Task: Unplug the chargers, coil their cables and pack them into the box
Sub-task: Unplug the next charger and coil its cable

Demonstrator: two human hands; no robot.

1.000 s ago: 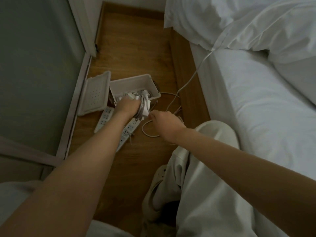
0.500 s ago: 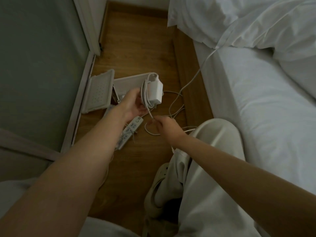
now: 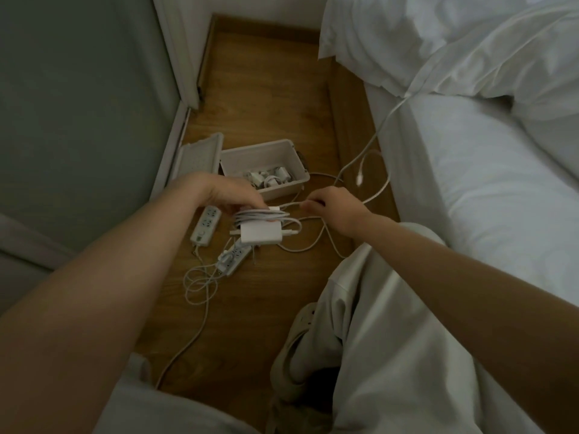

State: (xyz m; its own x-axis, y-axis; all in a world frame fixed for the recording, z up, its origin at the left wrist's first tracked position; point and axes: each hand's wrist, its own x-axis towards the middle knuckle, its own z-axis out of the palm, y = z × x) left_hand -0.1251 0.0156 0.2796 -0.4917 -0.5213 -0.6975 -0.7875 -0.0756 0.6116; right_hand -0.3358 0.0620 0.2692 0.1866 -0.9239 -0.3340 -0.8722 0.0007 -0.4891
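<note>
My left hand (image 3: 219,192) grips a white charger brick (image 3: 261,232) with its white cable wound in loops (image 3: 261,216) round it, held above the wooden floor. My right hand (image 3: 333,208) pinches the loose run of that cable (image 3: 288,204) just to the right of the coil. The rest of the cable (image 3: 376,195) loops over the floor, its free plug end (image 3: 360,177) lifted near the bed. Behind my hands stands the open white box (image 3: 293,155) with several coiled chargers inside.
The box lid (image 3: 195,158) leans against the wall at the left. Two white power strips (image 3: 206,225) (image 3: 235,258) lie on the floor with a tangled cord (image 3: 200,283). A bed (image 3: 470,189) fills the right side. My knee (image 3: 376,277) is below my right hand.
The left hand has drawn the charger and coil back from over the box toward me and lower. The right hand has taken the cable further right, and the plug end has swung up near the bed.
</note>
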